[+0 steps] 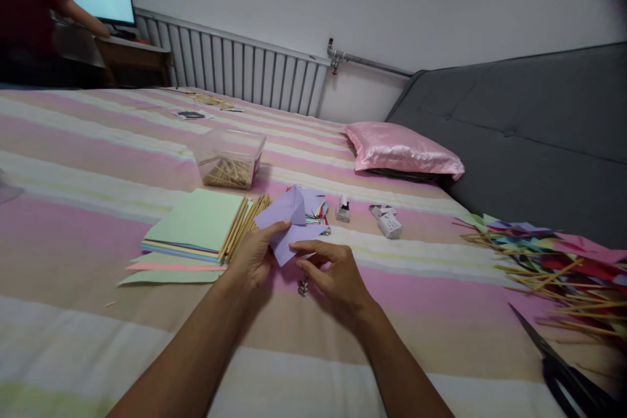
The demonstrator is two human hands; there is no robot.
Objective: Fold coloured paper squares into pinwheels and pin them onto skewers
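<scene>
A purple sheet of paper (281,208), cut and folded into pointed flaps, is held up over the bed. My left hand (255,253) pinches it from the left, thumb on top. At its lower right edge my right hand (333,271) has thumb and forefinger curled close together, touching the paper; whether anything small sits between them I cannot make out. Below the fingers lies a small cluster of metal pins (302,287). Thin wooden sticks (240,228) lie left of the paper, beside a stack of coloured paper (196,219). Colourful paper scraps (321,212) show behind the purple sheet.
A clear plastic box (230,160) with sticks stands beyond the stack. Small boxes (390,225) lie right of centre. Finished-looking paper pinwheels on sticks (563,261) and black scissors (553,359) are at right. A pink pillow (404,149) lies behind; a person in red (29,13) sits far left.
</scene>
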